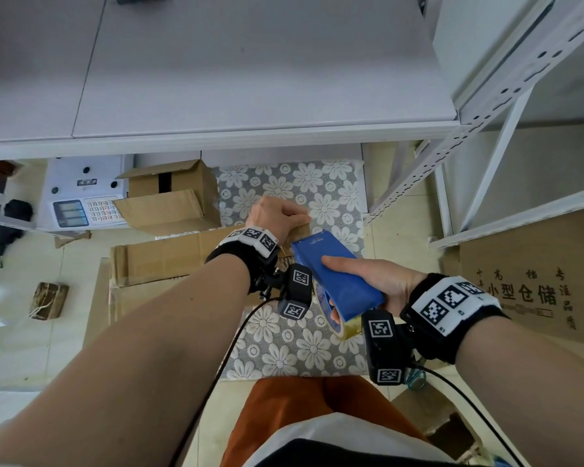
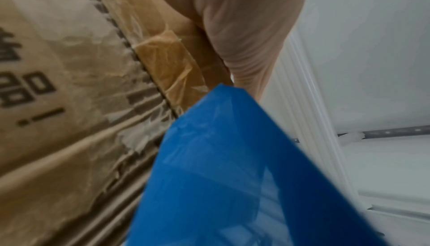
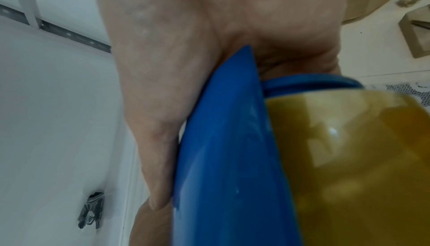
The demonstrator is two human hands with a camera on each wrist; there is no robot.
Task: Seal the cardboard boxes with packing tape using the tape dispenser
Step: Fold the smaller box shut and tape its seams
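My left hand [image 1: 274,213] curls over the top edge of a small brown cardboard box [image 1: 300,230] held above the floral mat. In the left wrist view the box [image 2: 69,102] shows printed characters and a wrinkled strip of yellowish tape [image 2: 163,58] along its seam, with my palm [image 2: 244,29] against its edge. My right hand [image 1: 375,278] grips the blue tape dispenser [image 1: 334,281], whose front end points at the box just below my left hand. The amber tape roll [image 3: 349,158] sits inside the dispenser [image 3: 221,158]. My arms and the dispenser hide most of the box.
A white table [image 1: 250,79] stands ahead, with a white metal shelf [image 1: 486,112] on the right. On the floor lie an open cardboard box [image 1: 169,197], a weighing scale [image 1: 85,197], flattened cardboard [image 1: 162,261], a floral mat [image 1: 300,190] and printed cardboard [image 1: 526,291].
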